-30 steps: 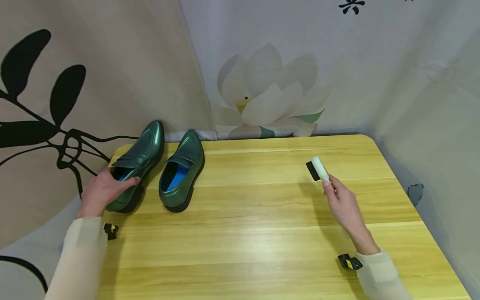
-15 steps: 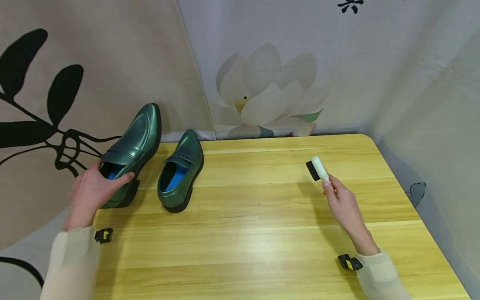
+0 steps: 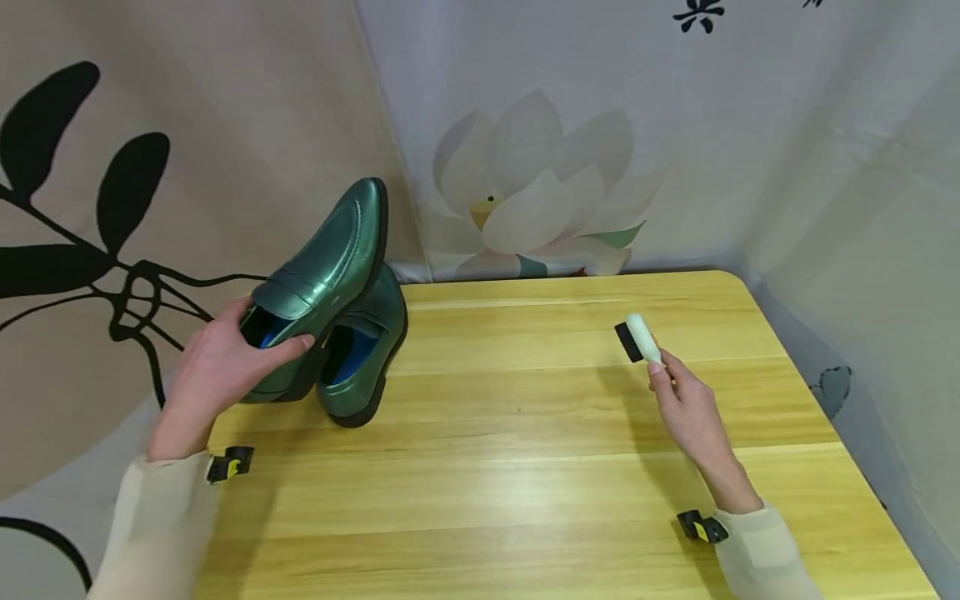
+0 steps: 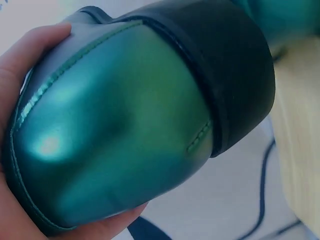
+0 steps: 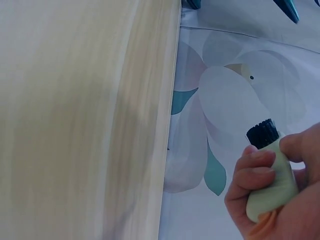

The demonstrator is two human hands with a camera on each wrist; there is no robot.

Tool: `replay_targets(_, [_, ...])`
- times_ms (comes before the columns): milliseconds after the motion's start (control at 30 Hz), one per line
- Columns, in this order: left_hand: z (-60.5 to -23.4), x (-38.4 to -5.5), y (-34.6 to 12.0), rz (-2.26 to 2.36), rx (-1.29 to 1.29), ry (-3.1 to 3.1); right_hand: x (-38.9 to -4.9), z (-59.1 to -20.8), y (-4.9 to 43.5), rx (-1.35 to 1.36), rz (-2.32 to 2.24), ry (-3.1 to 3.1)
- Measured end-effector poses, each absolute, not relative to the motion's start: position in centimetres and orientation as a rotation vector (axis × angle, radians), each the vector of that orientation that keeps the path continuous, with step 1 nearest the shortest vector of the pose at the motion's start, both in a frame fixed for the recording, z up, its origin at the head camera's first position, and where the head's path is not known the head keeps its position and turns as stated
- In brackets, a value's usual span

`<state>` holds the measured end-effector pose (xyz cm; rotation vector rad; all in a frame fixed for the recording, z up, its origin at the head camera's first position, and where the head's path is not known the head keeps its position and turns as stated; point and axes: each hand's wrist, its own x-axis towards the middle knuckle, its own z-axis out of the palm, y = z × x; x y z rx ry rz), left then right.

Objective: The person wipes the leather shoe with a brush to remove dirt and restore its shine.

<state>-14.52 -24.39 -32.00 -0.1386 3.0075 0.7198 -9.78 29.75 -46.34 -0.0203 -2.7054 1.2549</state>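
My left hand (image 3: 228, 362) grips a dark green loafer (image 3: 322, 258) by its heel end, thumb over the near side of the opening. In the left wrist view the green heel (image 4: 115, 125) and its black sole block fill most of the frame. This loafer is raised above the table and overlaps a second green loafer (image 3: 375, 387) with a blue insole, which stands on the table. My right hand (image 3: 688, 408) holds a small brush with a pale handle (image 3: 642, 337) and black bristles (image 3: 628, 342). The right wrist view shows fingers curled round that pale handle (image 5: 272, 192).
A light wooden table (image 3: 525, 467) spans the middle. Behind it hangs a pale curtain (image 3: 750, 150) printed with a flower and dark leaves. The curtain continues along both sides, close to the table's edges.
The left hand has lifted the loafer off the table, first leftward and up, then to the right, so it now covers part of the second loafer. The right hand with the brush stays nearly still.
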Motion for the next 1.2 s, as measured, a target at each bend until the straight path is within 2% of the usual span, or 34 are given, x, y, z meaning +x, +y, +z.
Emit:
replay_targets(233, [-31.5,-14.8,-20.4,0.835,0.032,2.886,-9.4,-46.0,29.9,-0.034,1.256,-2.705])
replay_targets(667, [-31.7,-15.7,-14.0,0.734,0.321,2.816,-8.5,-44.9,30.9,-0.112,1.231,-2.687])
replay_targets(1200, [-37.9,-19.7,-7.0,0.846,0.436,2.404,-7.8,-45.0,31.2,-0.107,1.260,-2.678])
